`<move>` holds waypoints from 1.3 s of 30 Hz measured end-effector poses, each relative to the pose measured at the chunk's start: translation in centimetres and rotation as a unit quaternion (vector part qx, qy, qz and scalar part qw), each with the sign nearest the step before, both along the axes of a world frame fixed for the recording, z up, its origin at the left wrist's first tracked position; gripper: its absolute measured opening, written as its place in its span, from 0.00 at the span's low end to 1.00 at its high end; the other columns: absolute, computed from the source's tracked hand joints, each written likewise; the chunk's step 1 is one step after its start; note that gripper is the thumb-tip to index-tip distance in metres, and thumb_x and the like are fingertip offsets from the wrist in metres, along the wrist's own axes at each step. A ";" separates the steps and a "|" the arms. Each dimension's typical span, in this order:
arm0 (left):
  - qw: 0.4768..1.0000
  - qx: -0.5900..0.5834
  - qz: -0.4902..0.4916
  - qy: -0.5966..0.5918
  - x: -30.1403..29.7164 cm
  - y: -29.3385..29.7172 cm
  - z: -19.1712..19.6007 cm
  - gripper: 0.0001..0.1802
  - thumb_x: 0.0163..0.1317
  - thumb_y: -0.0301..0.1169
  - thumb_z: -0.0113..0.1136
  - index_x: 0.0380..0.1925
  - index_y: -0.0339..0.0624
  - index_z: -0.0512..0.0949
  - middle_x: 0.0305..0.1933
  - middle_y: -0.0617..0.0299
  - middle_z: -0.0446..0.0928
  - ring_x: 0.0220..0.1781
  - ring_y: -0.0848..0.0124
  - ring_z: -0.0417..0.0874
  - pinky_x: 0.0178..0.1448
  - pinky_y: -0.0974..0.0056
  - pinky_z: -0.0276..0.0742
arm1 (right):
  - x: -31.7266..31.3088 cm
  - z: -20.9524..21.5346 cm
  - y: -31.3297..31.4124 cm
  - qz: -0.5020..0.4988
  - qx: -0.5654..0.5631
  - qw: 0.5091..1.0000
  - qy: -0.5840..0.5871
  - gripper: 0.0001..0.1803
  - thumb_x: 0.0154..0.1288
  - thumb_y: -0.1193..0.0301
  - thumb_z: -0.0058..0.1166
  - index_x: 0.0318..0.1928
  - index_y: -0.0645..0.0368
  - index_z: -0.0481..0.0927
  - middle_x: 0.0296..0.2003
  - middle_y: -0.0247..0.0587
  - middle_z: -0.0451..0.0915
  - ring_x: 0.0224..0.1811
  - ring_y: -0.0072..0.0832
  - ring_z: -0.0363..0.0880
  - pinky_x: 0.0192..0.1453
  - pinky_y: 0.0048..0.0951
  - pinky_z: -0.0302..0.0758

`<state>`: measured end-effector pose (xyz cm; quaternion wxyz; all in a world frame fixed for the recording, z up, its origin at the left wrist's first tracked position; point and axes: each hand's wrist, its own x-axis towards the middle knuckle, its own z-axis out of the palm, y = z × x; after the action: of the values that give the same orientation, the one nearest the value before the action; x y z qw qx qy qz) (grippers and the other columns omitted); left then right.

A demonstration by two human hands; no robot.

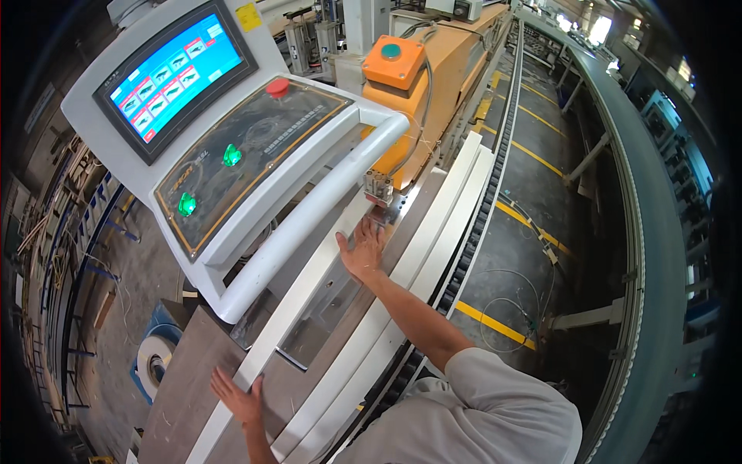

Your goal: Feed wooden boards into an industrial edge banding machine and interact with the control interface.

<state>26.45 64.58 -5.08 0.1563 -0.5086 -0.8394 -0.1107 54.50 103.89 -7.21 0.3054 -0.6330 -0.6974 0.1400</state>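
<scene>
A long, narrow white board [292, 306] lies across the brown work surface [183, 396]. Its far end runs in under a small metal clamp block [379, 188] of the machine. My left hand [239, 397] rests over the near part of the board, its fingers stretched out and the thumb apart. Farther along, my right hand [364, 252] lies spread against the board's right side, close to the clamp block, with fingertips on the metal plate there. Neither hand is wrapped round anything. Two similar white boards [413, 261] lie side by side to the right, under my right forearm.
A white control console [313, 197] with a lit touch screen [174, 73], red button [277, 87] and green knobs stands at left. An orange box [394, 62] with a green button tops the machine. A roller track [464, 267] and green conveyor belt [657, 232] run at right.
</scene>
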 end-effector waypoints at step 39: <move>0.998 0.046 0.015 0.026 -3.6 -8.0 -1.5 0.52 0.61 0.65 0.59 0.69 0.30 0.64 0.70 0.37 0.66 0.72 0.37 0.63 0.76 0.36 0.56 | -1.3 -1.8 -0.2 -0.014 0.036 0.995 -0.089 0.48 0.73 0.39 0.38 0.69 0.76 0.65 0.73 0.62 0.61 0.79 0.51 0.53 0.82 0.52 0.40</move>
<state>22.81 56.55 -6.53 0.2030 -0.4914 -0.8364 -0.1334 53.22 103.68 -9.01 0.2665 -0.6409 -0.7180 0.0531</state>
